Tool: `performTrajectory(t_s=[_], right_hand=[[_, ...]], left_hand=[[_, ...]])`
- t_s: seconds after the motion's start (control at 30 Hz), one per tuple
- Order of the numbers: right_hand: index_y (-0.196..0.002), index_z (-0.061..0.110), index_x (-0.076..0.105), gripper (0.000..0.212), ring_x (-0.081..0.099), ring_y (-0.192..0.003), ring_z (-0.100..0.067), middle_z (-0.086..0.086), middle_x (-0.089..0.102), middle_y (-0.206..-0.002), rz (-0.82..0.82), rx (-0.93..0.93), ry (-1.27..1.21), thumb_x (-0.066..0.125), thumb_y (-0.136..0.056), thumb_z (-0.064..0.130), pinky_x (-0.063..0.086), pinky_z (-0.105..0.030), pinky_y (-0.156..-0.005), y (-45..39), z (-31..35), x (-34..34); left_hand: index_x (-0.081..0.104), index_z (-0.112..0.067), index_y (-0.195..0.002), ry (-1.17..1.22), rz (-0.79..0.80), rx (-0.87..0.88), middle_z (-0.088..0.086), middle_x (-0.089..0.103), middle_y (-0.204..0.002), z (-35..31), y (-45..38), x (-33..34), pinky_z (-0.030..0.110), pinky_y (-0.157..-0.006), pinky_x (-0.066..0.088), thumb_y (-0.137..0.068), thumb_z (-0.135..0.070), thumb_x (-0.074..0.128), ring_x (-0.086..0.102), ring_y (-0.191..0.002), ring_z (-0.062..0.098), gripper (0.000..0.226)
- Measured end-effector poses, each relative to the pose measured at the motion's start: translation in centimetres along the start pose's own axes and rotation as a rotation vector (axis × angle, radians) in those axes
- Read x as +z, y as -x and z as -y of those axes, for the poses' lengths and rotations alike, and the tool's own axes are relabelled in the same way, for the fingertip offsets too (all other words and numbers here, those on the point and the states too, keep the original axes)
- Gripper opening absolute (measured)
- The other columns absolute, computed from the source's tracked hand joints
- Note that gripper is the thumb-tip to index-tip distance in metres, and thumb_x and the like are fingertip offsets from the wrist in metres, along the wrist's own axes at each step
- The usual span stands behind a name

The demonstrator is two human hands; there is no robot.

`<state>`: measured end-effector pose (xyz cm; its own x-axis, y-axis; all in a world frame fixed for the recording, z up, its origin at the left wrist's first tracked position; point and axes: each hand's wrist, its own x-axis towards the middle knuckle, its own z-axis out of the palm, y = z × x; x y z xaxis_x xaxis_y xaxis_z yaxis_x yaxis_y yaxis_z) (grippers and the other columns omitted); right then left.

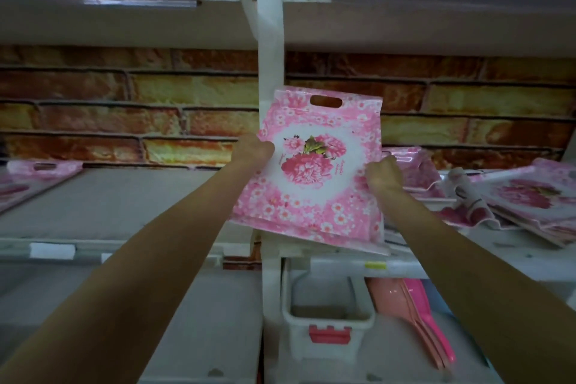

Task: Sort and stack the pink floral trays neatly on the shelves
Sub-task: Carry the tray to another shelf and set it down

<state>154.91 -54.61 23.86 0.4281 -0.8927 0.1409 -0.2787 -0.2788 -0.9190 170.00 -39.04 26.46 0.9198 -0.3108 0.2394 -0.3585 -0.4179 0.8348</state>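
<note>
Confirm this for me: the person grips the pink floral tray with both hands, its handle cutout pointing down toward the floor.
One detail is wrong. In the head view the left hand and right hand do grip the pink floral tray by its side edges, but its handle cutout sits at the top edge, pointing up, not down toward the floor.
</note>
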Motion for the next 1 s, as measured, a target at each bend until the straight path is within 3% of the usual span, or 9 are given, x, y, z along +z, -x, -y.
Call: performTrajectory(t_s=[0.07, 0.13, 0.33, 0.43, 0.5, 0.57, 0.67, 0.8, 1.0], right_hand=[[-0.14, -0.008, 0.027, 0.044, 0.047, -0.125, -0.038, -0.026, 0.044, -0.138, -0.018, 0.006, -0.028, 0.033, -0.098, 0.001, 0.041, -0.034, -0.09, 2.2, 0.6, 0.9], [-0.137, -0.005, 0.032, 0.042, 0.05, -0.122, -0.036, -0.024, 0.047, -0.137, 0.007, -0.021, -0.051, 0.037, -0.096, 0.004, 0.042, -0.033, -0.086, 4.1, 1.2, 1.9], [-0.137, -0.006, 0.033, 0.044, 0.053, -0.117, -0.039, -0.026, 0.051, -0.131, 0.084, -0.059, -0.036, 0.037, -0.094, 0.004, 0.044, -0.037, -0.082, 9.5, 3.9, 6.0], [-0.137, 0.0, 0.036, 0.048, 0.058, -0.113, -0.04, -0.024, 0.055, -0.13, 0.169, -0.067, -0.015, 0.04, -0.09, 0.009, 0.05, -0.046, -0.093, 12.4, 5.0, 9.8], [-0.137, 0.001, 0.036, 0.047, 0.056, -0.116, -0.039, -0.023, 0.052, -0.132, 0.226, -0.056, 0.005, 0.04, -0.091, 0.008, 0.048, -0.045, -0.097, 14.9, 5.8, 12.5], [-0.132, 0.0, 0.042, 0.041, 0.055, -0.116, -0.038, -0.021, 0.053, -0.129, 0.286, -0.068, 0.011, 0.04, -0.092, 0.009, 0.047, -0.04, -0.095, 17.1, 6.8, 15.5], [-0.126, 0.003, 0.049, 0.046, 0.064, -0.103, -0.038, -0.016, 0.06, -0.123, 0.432, -0.048, -0.052, 0.042, -0.083, 0.019, 0.054, -0.047, -0.089, 20.2, 8.3, 20.1], [-0.126, 0.001, 0.044, 0.037, 0.063, -0.102, -0.038, -0.019, 0.058, -0.121, 0.523, -0.063, -0.045, 0.038, -0.092, 0.014, 0.054, -0.045, -0.085, 23.6, 10.0, 24.4], [-0.13, 0.001, 0.039, 0.04, 0.062, -0.103, -0.038, -0.019, 0.055, -0.124, 0.589, -0.128, 0.021, 0.035, -0.094, 0.017, 0.053, -0.044, -0.087, 24.8, 12.1, 30.3]], left_hand=[[0.062, -0.002, -0.09, 0.021, 0.005, -0.013, 0.013, 0.058, -0.086, 1.3, 0.6, -1.6, 0.031, -0.071, 0.044, -0.088, -0.013, 0.049, 0.057, -0.084, 0.027, 0.018], [0.063, 0.0, -0.1, 0.054, 0.008, -0.024, 0.015, 0.057, -0.092, 2.8, 1.1, -3.5, 0.031, -0.07, 0.041, -0.089, -0.013, 0.05, 0.055, -0.083, 0.028, 0.022], [0.054, 0.005, -0.118, 0.075, -0.065, -0.107, 0.023, 0.058, -0.123, 7.4, 3.2, -10.3, 0.038, -0.079, 0.047, -0.09, -0.015, 0.05, 0.059, -0.106, 0.037, 0.035], [0.053, 0.004, -0.118, 0.018, -0.111, -0.18, 0.021, 0.058, -0.123, 10.3, 4.9, -14.5, 0.033, -0.077, 0.045, -0.09, -0.016, 0.049, 0.058, -0.107, 0.035, 0.034], [0.054, 0.002, -0.123, 0.037, -0.154, -0.235, 0.02, 0.058, -0.124, 12.6, 6.0, -17.9, 0.036, -0.086, 0.05, -0.09, -0.018, 0.05, 0.058, -0.112, 0.037, 0.039], [0.055, 0.002, -0.123, 0.068, -0.197, -0.282, 0.021, 0.059, -0.125, 14.7, 6.7, -21.4, 0.042, -0.093, 0.051, -0.089, -0.019, 0.049, 0.059, -0.113, 0.039, 0.04], [0.052, 0.002, -0.125, 0.045, -0.289, -0.339, 0.02, 0.059, -0.122, 16.8, 7.5, -26.4, 0.041, -0.092, 0.051, -0.09, -0.017, 0.046, 0.059, -0.112, 0.037, 0.04], [0.052, 0.002, -0.125, 0.059, -0.389, -0.37, 0.019, 0.058, -0.123, 19.7, 7.5, -31.0, 0.044, -0.096, 0.051, -0.09, -0.019, 0.046, 0.059, -0.112, 0.037, 0.042], [0.052, 0.001, -0.123, 0.134, -0.462, -0.503, 0.022, 0.059, -0.12, 25.0, 5.9, -33.6, 0.049, -0.094, 0.053, -0.087, -0.014, 0.047, 0.061, -0.11, 0.039, 0.04]])
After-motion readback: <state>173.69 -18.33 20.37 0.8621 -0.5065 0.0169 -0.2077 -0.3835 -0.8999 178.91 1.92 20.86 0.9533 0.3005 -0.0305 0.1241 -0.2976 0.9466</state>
